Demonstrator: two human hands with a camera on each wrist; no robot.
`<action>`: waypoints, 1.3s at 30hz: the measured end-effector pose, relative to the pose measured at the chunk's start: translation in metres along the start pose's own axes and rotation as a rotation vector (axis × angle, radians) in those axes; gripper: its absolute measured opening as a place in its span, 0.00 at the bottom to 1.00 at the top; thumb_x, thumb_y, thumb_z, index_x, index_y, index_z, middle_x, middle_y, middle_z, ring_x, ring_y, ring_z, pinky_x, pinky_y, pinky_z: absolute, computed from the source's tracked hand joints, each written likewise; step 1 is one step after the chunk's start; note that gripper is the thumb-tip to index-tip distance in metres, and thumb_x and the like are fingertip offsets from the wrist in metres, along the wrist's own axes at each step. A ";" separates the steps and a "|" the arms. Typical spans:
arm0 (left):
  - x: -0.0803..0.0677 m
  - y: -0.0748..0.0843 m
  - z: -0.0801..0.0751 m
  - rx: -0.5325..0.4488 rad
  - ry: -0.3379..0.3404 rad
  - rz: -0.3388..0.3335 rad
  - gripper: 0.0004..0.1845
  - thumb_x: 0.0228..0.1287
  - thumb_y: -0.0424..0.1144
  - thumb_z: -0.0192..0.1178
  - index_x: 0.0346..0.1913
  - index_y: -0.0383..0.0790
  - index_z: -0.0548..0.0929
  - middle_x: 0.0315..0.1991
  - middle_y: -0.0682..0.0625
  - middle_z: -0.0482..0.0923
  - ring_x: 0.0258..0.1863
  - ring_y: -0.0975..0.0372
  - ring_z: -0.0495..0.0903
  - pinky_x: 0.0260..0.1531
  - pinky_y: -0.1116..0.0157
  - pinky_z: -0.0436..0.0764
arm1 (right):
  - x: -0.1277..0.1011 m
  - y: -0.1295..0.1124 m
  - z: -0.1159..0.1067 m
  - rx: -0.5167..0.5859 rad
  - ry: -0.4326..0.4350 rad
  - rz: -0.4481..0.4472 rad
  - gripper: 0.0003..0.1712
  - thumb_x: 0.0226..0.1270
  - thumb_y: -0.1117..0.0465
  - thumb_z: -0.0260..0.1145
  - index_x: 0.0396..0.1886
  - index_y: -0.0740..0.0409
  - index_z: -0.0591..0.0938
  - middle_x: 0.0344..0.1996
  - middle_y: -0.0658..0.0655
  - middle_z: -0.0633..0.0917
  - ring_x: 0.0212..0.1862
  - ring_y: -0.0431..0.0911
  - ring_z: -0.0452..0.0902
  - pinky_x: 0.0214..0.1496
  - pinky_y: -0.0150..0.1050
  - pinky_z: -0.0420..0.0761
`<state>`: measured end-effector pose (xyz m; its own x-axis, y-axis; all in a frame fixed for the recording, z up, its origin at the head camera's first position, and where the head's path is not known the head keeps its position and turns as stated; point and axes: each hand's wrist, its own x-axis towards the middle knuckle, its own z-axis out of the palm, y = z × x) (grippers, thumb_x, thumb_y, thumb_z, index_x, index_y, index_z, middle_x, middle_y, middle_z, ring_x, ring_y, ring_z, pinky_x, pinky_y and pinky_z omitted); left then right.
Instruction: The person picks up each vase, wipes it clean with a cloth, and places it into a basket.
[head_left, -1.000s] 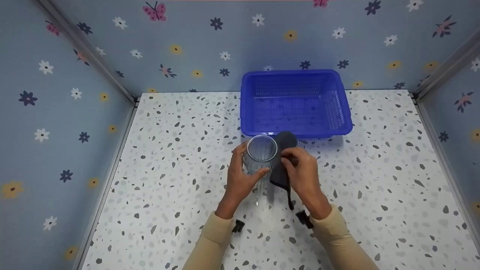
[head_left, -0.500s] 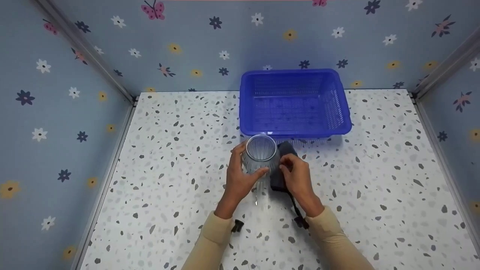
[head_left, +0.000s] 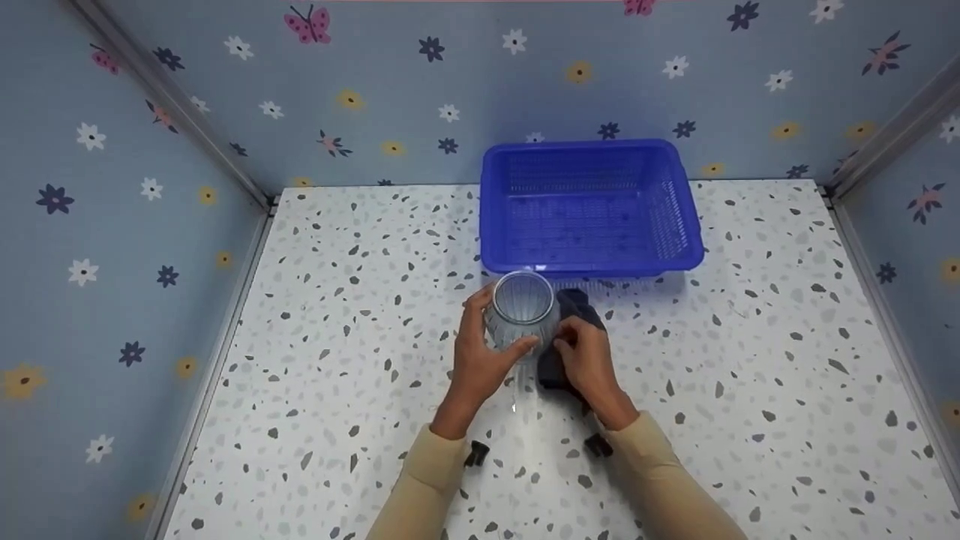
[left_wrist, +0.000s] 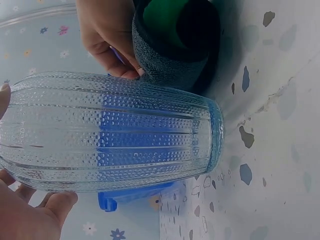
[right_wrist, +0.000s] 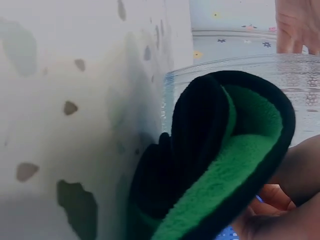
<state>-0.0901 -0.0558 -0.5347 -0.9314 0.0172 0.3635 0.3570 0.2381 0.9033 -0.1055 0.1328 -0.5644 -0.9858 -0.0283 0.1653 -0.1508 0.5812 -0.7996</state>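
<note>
A ribbed clear glass jar (head_left: 521, 317) stands upright on the speckled table, just in front of the blue basket. My left hand (head_left: 480, 352) grips it round its side, and the left wrist view shows the jar (left_wrist: 105, 132) close up. My right hand (head_left: 589, 360) holds a folded dark cloth (head_left: 566, 330) against the jar's right side. In the right wrist view the cloth (right_wrist: 220, 160) has a black outside and a green inside, pressed to the glass (right_wrist: 280, 85). The same cloth (left_wrist: 172, 42) shows in the left wrist view above the jar.
A blue plastic mesh basket (head_left: 675, 202) stands at the back of the table, holding nothing. Flowered blue walls (head_left: 120, 225) close in the left, back and right sides. Small black wrist-camera mounts (head_left: 475, 452) show near my sleeves.
My right hand has drawn the cloth down and in against the jar's side. The cloth now looks more bunched and less of it sticks up beyond the rim. The left hand and jar stay put.
</note>
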 end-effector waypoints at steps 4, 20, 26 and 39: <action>0.000 0.001 0.000 0.001 0.005 0.005 0.46 0.58 0.40 0.81 0.75 0.36 0.67 0.77 0.42 0.67 0.78 0.51 0.65 0.74 0.48 0.69 | 0.001 -0.011 -0.010 0.039 0.015 0.001 0.07 0.65 0.80 0.69 0.37 0.67 0.84 0.33 0.64 0.88 0.36 0.55 0.85 0.39 0.46 0.82; 0.000 0.000 -0.001 0.027 0.007 0.012 0.46 0.59 0.39 0.81 0.76 0.37 0.67 0.77 0.41 0.67 0.77 0.50 0.66 0.72 0.48 0.71 | 0.004 -0.072 -0.049 0.101 0.121 -0.117 0.07 0.69 0.79 0.68 0.40 0.67 0.86 0.37 0.64 0.89 0.40 0.56 0.88 0.43 0.52 0.86; -0.001 -0.001 0.000 0.066 0.016 0.014 0.45 0.59 0.39 0.81 0.75 0.36 0.68 0.75 0.41 0.69 0.75 0.49 0.68 0.70 0.47 0.73 | 0.005 -0.083 -0.051 0.055 0.152 -0.161 0.07 0.66 0.79 0.71 0.40 0.68 0.87 0.38 0.63 0.89 0.37 0.54 0.88 0.40 0.49 0.86; -0.001 0.001 0.000 0.042 0.012 0.000 0.44 0.59 0.39 0.81 0.74 0.35 0.68 0.76 0.41 0.68 0.76 0.49 0.67 0.72 0.48 0.72 | 0.004 -0.070 -0.050 0.087 0.117 -0.123 0.07 0.66 0.79 0.71 0.41 0.69 0.87 0.38 0.65 0.88 0.42 0.58 0.88 0.46 0.52 0.88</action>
<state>-0.0893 -0.0557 -0.5340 -0.9305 0.0054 0.3662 0.3530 0.2791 0.8930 -0.0956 0.1323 -0.4788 -0.9450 0.0032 0.3270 -0.2804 0.5065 -0.8154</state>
